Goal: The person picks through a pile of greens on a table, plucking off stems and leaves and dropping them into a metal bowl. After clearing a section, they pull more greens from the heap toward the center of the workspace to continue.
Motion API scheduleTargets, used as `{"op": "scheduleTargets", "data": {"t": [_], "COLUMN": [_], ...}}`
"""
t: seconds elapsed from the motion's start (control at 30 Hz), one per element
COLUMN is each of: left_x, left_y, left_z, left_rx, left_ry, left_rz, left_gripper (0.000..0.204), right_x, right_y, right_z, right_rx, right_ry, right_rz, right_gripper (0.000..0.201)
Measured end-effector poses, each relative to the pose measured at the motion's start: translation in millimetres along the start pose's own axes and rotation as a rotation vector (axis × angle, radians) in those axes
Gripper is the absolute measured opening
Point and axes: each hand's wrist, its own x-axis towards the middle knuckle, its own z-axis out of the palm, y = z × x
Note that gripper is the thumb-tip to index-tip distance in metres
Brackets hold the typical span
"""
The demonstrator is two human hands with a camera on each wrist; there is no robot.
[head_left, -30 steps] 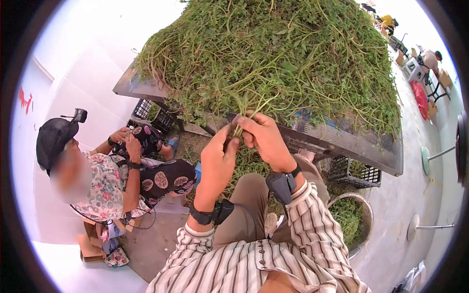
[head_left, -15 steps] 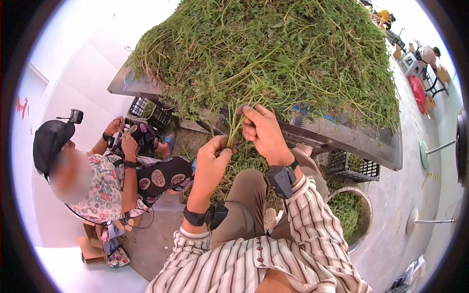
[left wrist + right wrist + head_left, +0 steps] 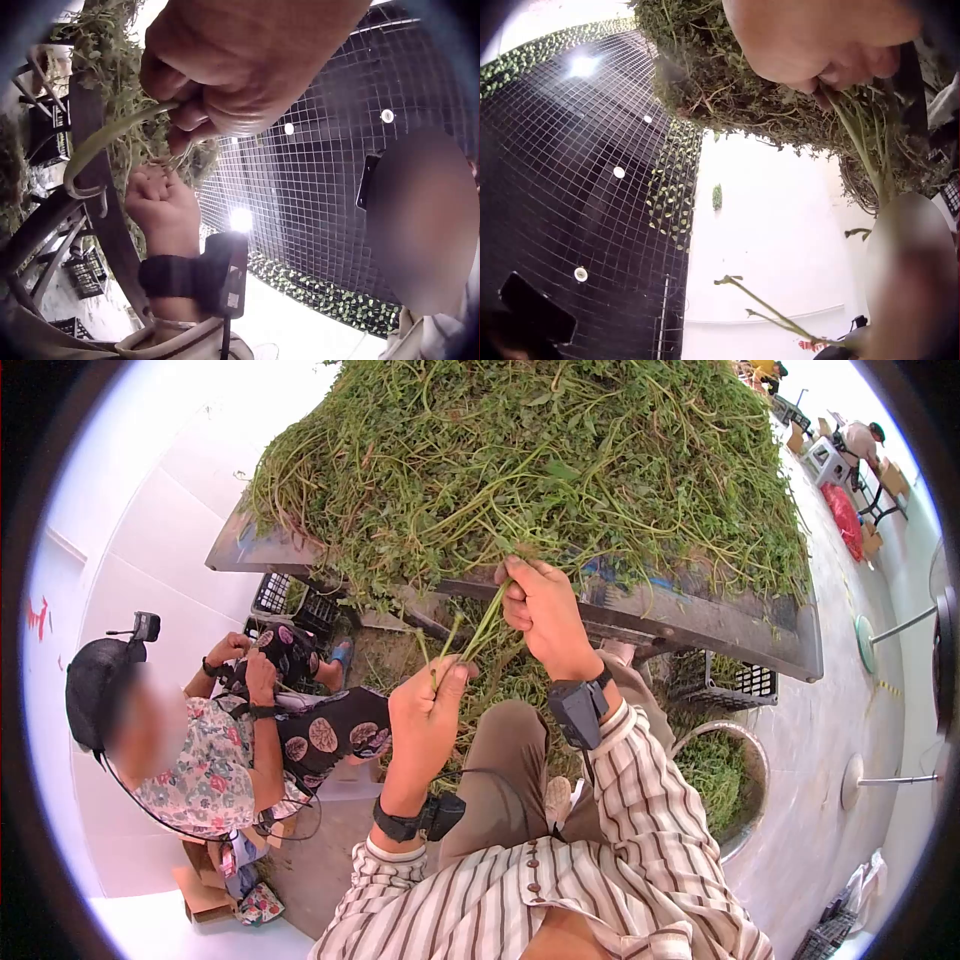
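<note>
Nearest, the left hand (image 3: 425,705) pinches the lower ends of thin green stems (image 3: 478,635). They run diagonally up to the right hand (image 3: 540,610), fingers curled around them, at the edge of the heaped green herb pile (image 3: 540,460) on the metal table (image 3: 700,630).

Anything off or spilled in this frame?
Mostly orderly. The heap of greens overhangs the table edge, and loose stems lie below it. Both the left hand and right hand grip one bunch of stems.

Striped shirt sleeves (image 3: 640,800), brown trousers (image 3: 505,760), black wrist-mounted cameras (image 3: 578,710).
</note>
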Motion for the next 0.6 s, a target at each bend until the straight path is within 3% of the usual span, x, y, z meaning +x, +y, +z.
{"op": "scheduleTargets", "data": {"t": [0.17, 0.3, 0.37, 0.43, 0.47, 0.53, 0.6], "left_x": [-10, -32, -37, -40, -39, -39, -35], "left_y": [7, -3, -8, -11, -16, -18, -13], "left_z": [-11, -25, -37, -54, -57, -58, -55], "left_rx": [0.037, -0.076, -0.142, -0.222, -0.226, -0.29, -0.407], "left_ry": [-0.027, 0.056, 0.118, 0.163, 0.172, 0.191, 0.194], "left_rz": [-0.029, -0.043, -0.079, -0.224, -0.202, -0.215, -0.227], "left_gripper": [0.018, 0.021, 0.022, 0.023, 0.024, 0.024, 0.026], "right_x": [10, 26, 31, 40, 37, 32, 28], "right_y": [-3, -32, -43, -44, -49, -62, -65], "right_z": [-8, -38, -57, -84, -75, -58, -54], "right_rx": [-0.028, 0.178, 0.272, 0.374, 0.374, 0.54, 0.505], "right_ry": [0.098, 0.337, 0.277, -0.01, -0.019, 0.203, 0.196], "right_rz": [-0.04, -0.201, -0.226, -0.264, -0.249, -0.357, -0.293], "right_gripper": [0.017, 0.014, 0.014, 0.014, 0.014, 0.013, 0.014]}}
